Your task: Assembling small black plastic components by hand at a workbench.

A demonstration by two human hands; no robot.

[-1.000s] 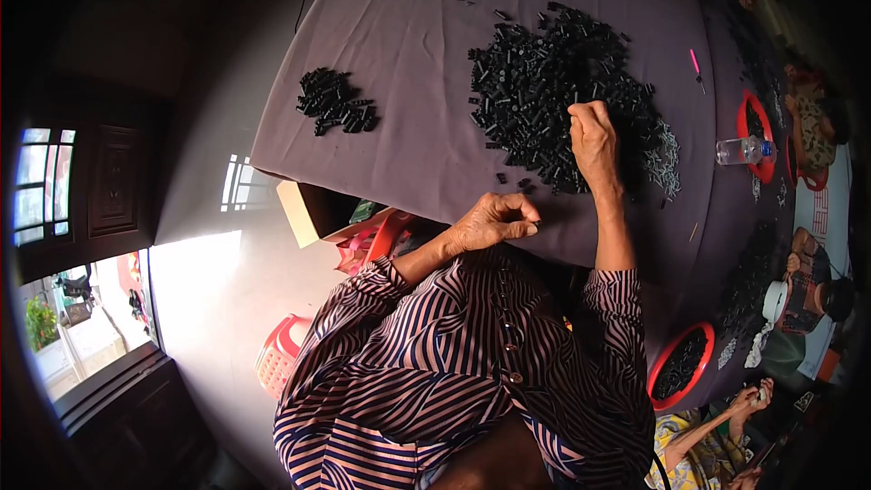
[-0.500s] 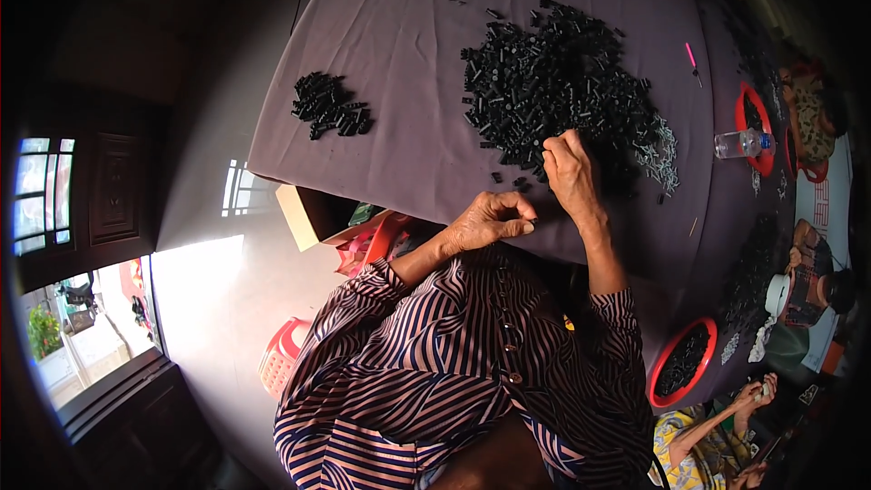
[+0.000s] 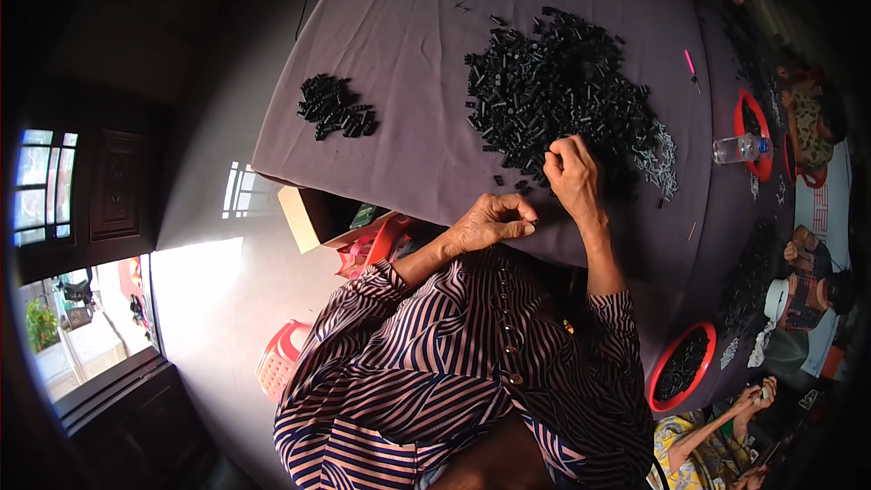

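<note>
A big heap of small black parts [image 3: 562,91] lies on the purple-grey table cloth [image 3: 417,36]. My right hand [image 3: 573,177] rests at the heap's near edge with fingers curled, pinching something small that I cannot make out. My left hand [image 3: 494,220] is at the table's near edge, fingertips pinched around a tiny black part. A smaller pile of black parts [image 3: 337,107] sits apart at the left of the table. A patch of small silvery pieces [image 3: 660,159] lies just right of the big heap.
Red bowls [image 3: 682,365] with black parts stand at the right and lower right, next to a clear plastic bottle [image 3: 739,148]. An open cardboard box [image 3: 313,218] and red plastic stools [image 3: 281,358] are under the table's left edge. Other people's hands [image 3: 758,395] work at the lower right.
My right hand pulled back from the middle of the big heap toward the near edge and closer to my left hand. My left hand stayed almost in place.
</note>
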